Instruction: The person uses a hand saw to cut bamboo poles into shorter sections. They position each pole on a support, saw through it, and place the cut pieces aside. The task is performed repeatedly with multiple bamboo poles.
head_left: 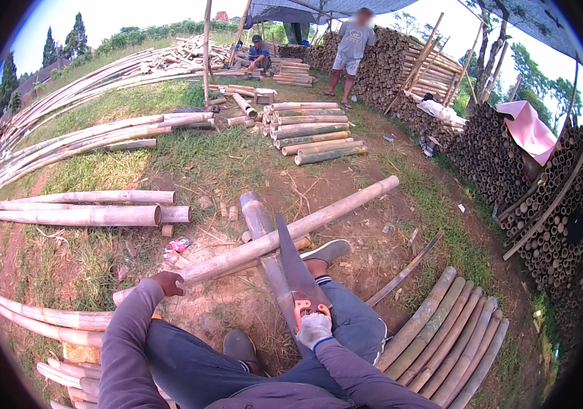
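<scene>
The left hand point(167, 283) is wrapped tight around the near end of a long bamboo pole point(291, 232), which slants across the dirt and rests on a shorter pole point(259, 217). The gloved right hand point(314, 329) is closed on the orange handle of a saw point(295, 267), its blade lying against the long pole. A stack of poles point(441, 341) lies to the right.

- Your left hand point(168, 283) grips the long bamboo pole point(285, 235) near its lower end, bare fingers wrapped over it.
- Your gloved right hand point(314, 330) holds the orange handle of a handsaw point(296, 269), blade lying across the pole.
- The pole rests over a shorter bamboo section point(259, 218), beside your grey shoe point(327, 251).
- Cut bamboo lengths point(441, 341) lie at your right.
</scene>
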Demonstrator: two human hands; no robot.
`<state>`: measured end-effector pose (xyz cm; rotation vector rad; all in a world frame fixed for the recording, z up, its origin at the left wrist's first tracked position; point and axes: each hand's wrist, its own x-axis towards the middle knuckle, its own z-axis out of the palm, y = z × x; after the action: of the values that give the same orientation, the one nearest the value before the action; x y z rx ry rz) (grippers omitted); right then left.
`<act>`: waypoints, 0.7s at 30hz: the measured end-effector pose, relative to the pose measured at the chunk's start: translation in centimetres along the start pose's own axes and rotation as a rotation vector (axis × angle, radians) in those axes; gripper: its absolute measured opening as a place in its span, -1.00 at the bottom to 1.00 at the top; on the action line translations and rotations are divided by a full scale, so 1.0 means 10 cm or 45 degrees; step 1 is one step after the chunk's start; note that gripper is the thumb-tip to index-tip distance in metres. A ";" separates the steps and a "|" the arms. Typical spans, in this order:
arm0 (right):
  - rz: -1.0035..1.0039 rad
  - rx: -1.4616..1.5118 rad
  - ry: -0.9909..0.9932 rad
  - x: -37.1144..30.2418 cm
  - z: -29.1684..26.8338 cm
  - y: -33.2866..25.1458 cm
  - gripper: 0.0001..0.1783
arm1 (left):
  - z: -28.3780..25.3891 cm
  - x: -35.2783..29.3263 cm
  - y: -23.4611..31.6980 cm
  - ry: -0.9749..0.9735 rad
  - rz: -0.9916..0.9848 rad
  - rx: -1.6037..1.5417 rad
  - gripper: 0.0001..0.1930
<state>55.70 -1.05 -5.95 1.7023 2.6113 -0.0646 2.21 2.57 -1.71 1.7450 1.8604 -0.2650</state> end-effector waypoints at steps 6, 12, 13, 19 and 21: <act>0.007 -0.021 -0.038 0.03 0.16 0.05 -0.54 | 0.00 0.00 0.02 0.002 0.007 -0.016 -0.24; -0.006 -0.011 -0.027 0.03 0.13 0.02 -0.54 | 0.02 0.00 -0.06 -0.015 -0.004 -0.017 -0.23; -0.001 -0.008 -0.052 0.03 0.11 0.02 -0.54 | 0.03 0.01 -0.06 -0.020 -0.003 -0.026 -0.23; -0.007 -0.027 -0.053 0.01 0.10 0.03 -0.49 | -0.05 -0.05 0.03 -0.063 -0.019 -0.073 -0.23; -0.005 -0.012 0.001 0.03 0.12 0.05 -0.49 | -0.07 -0.01 0.01 -0.011 0.004 -0.019 -0.22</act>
<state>55.99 -0.63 -7.16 1.6944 2.6116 -0.0516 2.15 2.80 -1.07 1.7342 1.8486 -0.2565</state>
